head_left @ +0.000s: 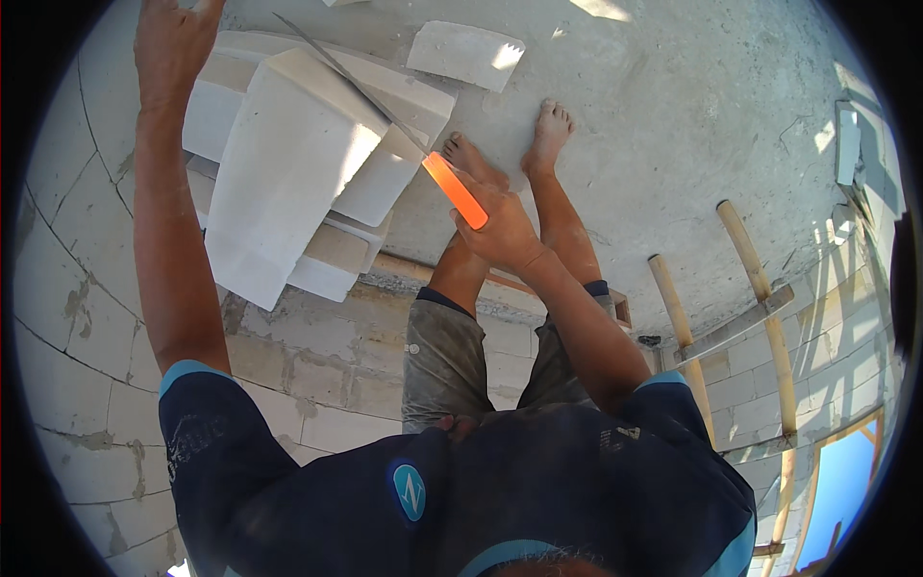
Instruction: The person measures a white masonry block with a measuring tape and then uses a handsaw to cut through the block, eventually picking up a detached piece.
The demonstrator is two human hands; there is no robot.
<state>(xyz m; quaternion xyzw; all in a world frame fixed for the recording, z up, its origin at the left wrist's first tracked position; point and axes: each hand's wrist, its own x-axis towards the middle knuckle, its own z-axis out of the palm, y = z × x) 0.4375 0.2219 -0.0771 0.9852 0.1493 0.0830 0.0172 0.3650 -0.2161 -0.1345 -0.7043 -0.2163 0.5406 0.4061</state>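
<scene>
The right hand (pixel 505 231) is wrapped around the orange handle (pixel 456 190) of a saw (pixel 351 77), fingers clamped on it. The thin blade runs up and left from those fingers, lying across the top of a tall white block (pixel 288 173) that stands tilted on a stack of other white blocks (pixel 332 264). The handle sits just right of the block's upper corner.

The left hand (pixel 171 43) is stretched far up, well left of the saw, its palm against the wall (pixel 67 240) just beside the stack; the fingers run out of the picture at the top edge, so whether they are spread or together cannot be told.

Below and right of the right hand are the person's two bare feet (pixel 548 130) on a concrete floor (pixel 673 115). A smaller block piece (pixel 466 53) lies on the floor above the saw handle. Far right of the fingers, bamboo poles (pixel 760 279) lean against a block wall.
</scene>
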